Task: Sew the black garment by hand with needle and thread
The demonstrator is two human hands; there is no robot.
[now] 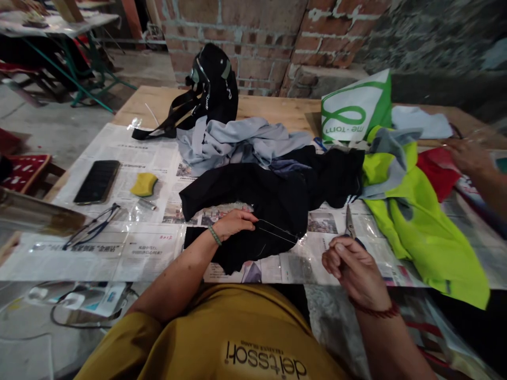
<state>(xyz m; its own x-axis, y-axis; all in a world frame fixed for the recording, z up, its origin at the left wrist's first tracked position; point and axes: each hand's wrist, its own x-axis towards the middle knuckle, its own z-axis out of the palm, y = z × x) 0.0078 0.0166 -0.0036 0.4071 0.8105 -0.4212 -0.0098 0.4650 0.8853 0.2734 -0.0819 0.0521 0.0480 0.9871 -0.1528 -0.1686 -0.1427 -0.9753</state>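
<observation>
A black garment lies spread on the newspaper in front of me. My left hand is closed in a pinch over it, gripping a thin white thread at the fingertips. The thread runs in a loop across the black cloth toward its right edge. To the right of the garment, my right hand is raised above the table's front edge with its fingers pinched together; what they hold, if anything, is too small to make out. Just beyond that hand lies a pair of scissors, partly hidden by it.
On the left lie a phone, a yellow sponge, glasses and a bottle. Behind are a black bag, grey cloth and a green-white bag. Right: a neon-yellow garment and another person's hand.
</observation>
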